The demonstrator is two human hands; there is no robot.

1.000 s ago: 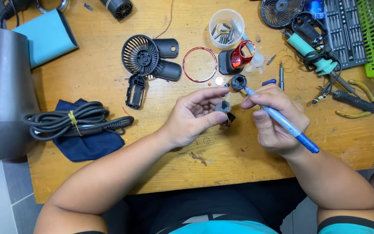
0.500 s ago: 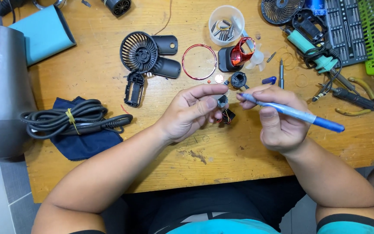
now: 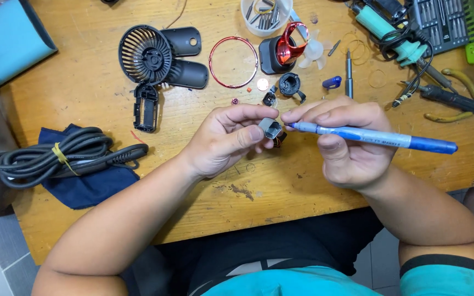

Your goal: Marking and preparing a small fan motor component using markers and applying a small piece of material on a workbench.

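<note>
Pinching a small grey metal part [image 3: 270,127] between thumb and fingertips of the left hand [image 3: 226,140], fingers curled close around it, just above the wooden table [image 3: 138,181]. Gripping a blue marker pen [image 3: 368,137] in the right hand [image 3: 346,145], fingers wrapped tight, tip now touching the grey part. Lying flatter than a second ago, when the pen was slanting down toward the body; turning level and pointing left now. Looking like marking or poking the little part, not just holding it near. Sitting just behind the hands: a small black round piece [image 3: 290,84], a red ring [image 3: 233,62], a black fan grille [image 3: 145,53] and a clear little fan blade [image 3: 314,52]. Resting far to the left: a coiled black cord [image 3: 61,156] on a dark blue cloth [image 3: 91,183].
</note>
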